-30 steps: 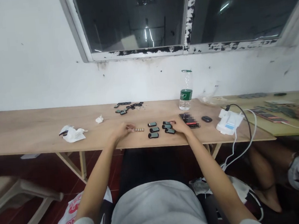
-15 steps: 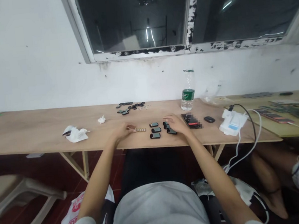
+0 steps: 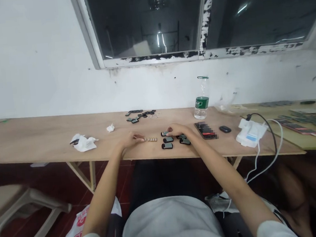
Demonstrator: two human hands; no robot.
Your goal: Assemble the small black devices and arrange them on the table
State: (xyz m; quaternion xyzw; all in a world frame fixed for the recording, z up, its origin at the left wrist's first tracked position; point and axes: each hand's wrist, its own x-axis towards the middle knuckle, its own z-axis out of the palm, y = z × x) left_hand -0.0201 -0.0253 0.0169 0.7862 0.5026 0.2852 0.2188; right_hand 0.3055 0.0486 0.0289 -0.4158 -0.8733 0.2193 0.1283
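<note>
My left hand [image 3: 130, 139] rests on the wooden table [image 3: 37, 139], fingers curled together, its tips beside a short row of small tan pieces [image 3: 151, 139]. My right hand [image 3: 179, 130] lies over a cluster of small dark oval devices [image 3: 167, 143] near the table's front edge, fingers bent down onto the far ones. Whether it grips one is hidden. More dark devices [image 3: 139, 115] lie scattered further back.
A water bottle [image 3: 201, 103], a phone [image 3: 205, 130], a dark mouse-like object [image 3: 225, 129] and a white charger with cables [image 3: 250, 132] lie to the right. Crumpled tissues [image 3: 83, 142] sit left. A plastic chair [image 3: 18, 210] stands at lower left. Another person's legs show at right.
My right hand has slid left from the phone's side across the cluster of dark devices. The left hand has stayed by the tan pieces. The view has shifted slightly right.
</note>
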